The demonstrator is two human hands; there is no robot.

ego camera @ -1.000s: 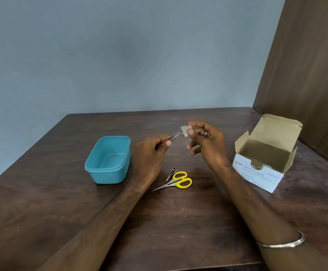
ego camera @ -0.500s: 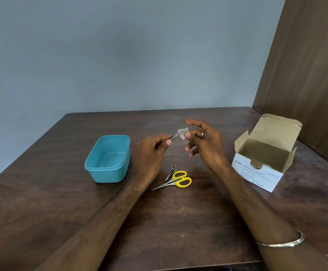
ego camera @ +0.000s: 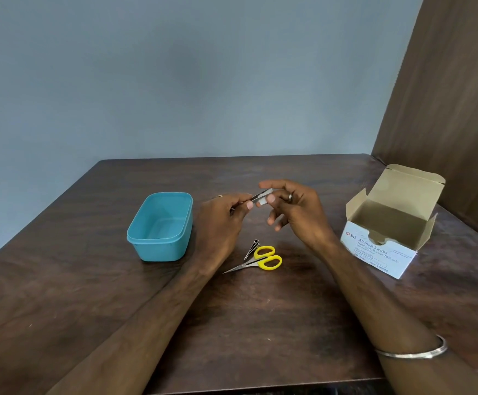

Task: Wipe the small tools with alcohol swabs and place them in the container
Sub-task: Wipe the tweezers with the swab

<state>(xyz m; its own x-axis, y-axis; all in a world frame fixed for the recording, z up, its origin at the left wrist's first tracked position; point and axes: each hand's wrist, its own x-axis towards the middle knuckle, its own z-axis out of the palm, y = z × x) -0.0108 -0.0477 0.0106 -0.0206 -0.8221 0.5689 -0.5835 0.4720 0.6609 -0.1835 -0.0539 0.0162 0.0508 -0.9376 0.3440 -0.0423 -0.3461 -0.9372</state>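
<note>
Two hands raised above a dark wooden desk [ego camera: 260, 323], working a small metal tool [ego camera: 259, 195] between them. Left hand [ego camera: 220, 223] curled round the near end of the tool in a closed grip, thumb and forefinger pinching the metal. Right hand [ego camera: 294, 212] pinching a small white swab [ego camera: 263, 201] against the far end of the tool, thumb below and forefinger stretched above, the other fingers loosely bent; a ring on one finger, a thin silver bangle [ego camera: 411, 353] on the right wrist. Exact kind of tool too small to tell. Left of the hands, an open teal container [ego camera: 161, 226] standing upright on the desk, nothing visible inside, just beside the left wrist but apart from it. Directly below the hands, nearer the camera, yellow-handled scissors [ego camera: 260, 260] lying flat, blades shut and pointing toward the left forearm. Touching or almost touching the scissor handles on the side toward the hands, a small dark pointed metal piece [ego camera: 252, 248], too small to name. Right of the hands, well apart from the scissors, a white cardboard box [ego camera: 383, 252] printed "Alcohol Swabs", lid flap tipped back, brown inside showing. Behind the desk, a pale blue wall [ego camera: 175, 81]; behind the box, a dark wood panel [ego camera: 454, 109].
</note>
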